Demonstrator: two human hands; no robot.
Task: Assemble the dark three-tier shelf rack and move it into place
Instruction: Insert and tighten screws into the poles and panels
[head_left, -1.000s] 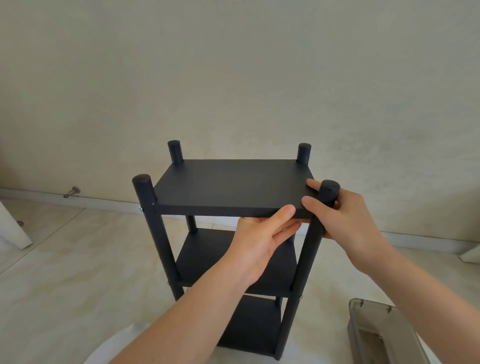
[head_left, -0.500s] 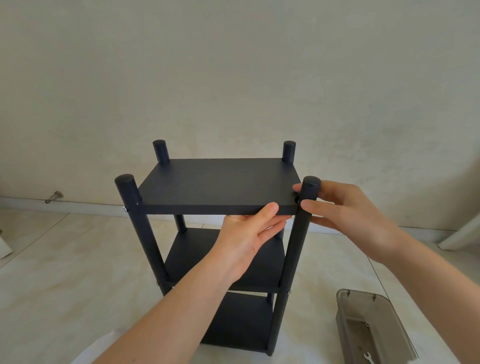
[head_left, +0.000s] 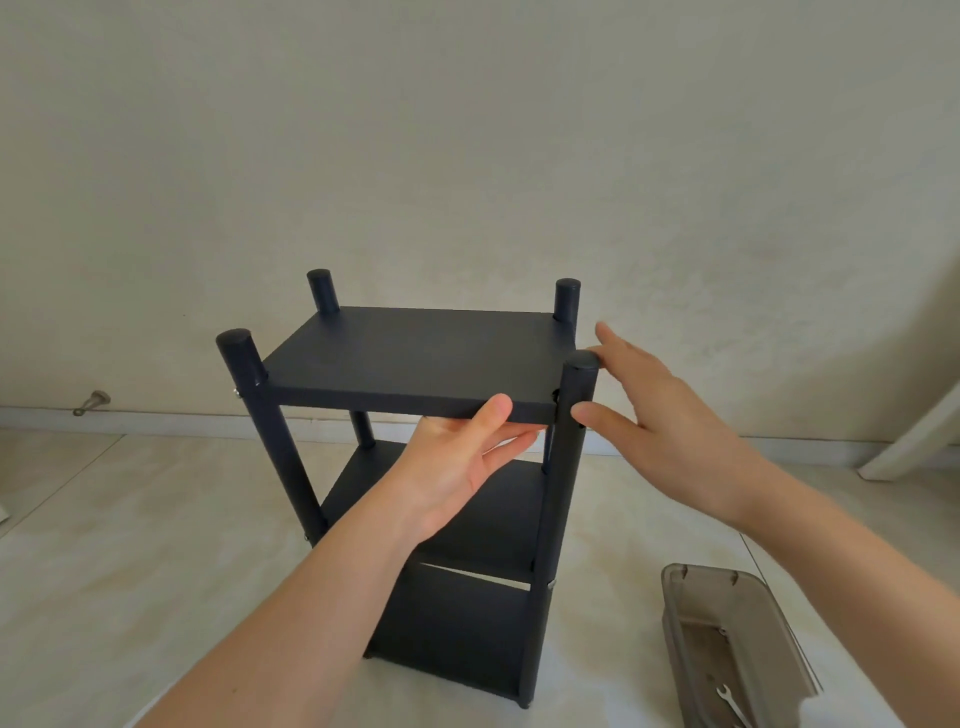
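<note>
A pale plaster wall (head_left: 467, 130) fills the upper half of the frame, and a cream marbled floor (head_left: 130, 545) spreads across the lower half. At centre stands the dark shelf rack (head_left: 457, 639), upright on the floor a little in front of the wall, all three tiers fitted between four round posts. My left hand (head_left: 457, 467) comes up from the bottom of the frame and grasps the front edge of the top shelf (head_left: 415, 358), thumb lying on top and fingers tucked beneath the board. My right hand (head_left: 670, 431) is released, fingers straight and spread, just right of the front right post (head_left: 563, 493); the thumb tip sits at the post, though I cannot tell whether it truly touches. In the lower right corner a smoky translucent plastic box (head_left: 696, 577) lies on the floor, apart from the rack. A white slanted piece (head_left: 914, 441) shows at the right edge. Far left, by the skirting, a small metal fitting (head_left: 92, 402) sticks out. Inside the box lies a little wrench (head_left: 730, 701).
</note>
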